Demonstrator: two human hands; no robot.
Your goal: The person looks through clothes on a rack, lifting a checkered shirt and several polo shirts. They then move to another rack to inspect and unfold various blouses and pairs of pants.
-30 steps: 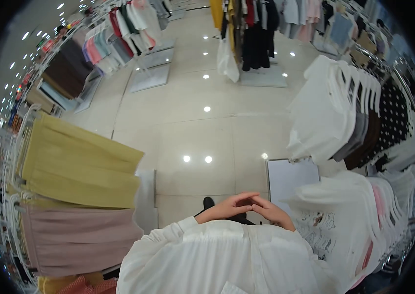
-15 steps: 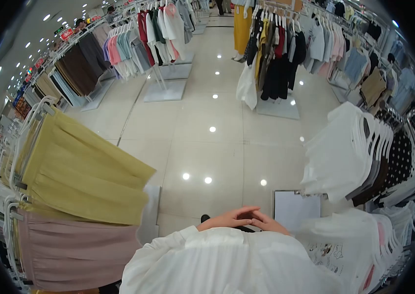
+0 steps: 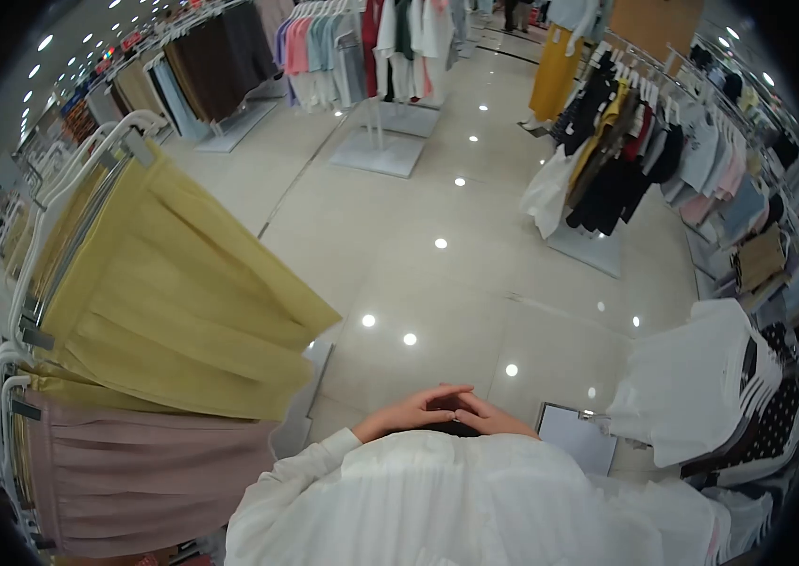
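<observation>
My left hand (image 3: 415, 408) and my right hand (image 3: 491, 416) meet at the fingertips in front of my white top (image 3: 456, 491). Both have their fingers stretched out, and no object shows in either. Beyond my left arm hang a yellow skirt (image 3: 182, 302) and a dusty pink skirt (image 3: 144, 472), clipped to white hangers. To the right of my hands are white tops (image 3: 682, 377) on a rack.
A rack base (image 3: 574, 439) stands on the tiled floor (image 3: 418, 283) to the right. Farther off, a rack of dark and yellow clothes (image 3: 612, 170) and a rack of pastel tops (image 3: 324, 57) flank the aisle. Brown trousers (image 3: 220, 66) hang at the back left.
The view has turned left and tilted, so the far racks sit farther right. My hands stay together at the fingertips in front of me.
</observation>
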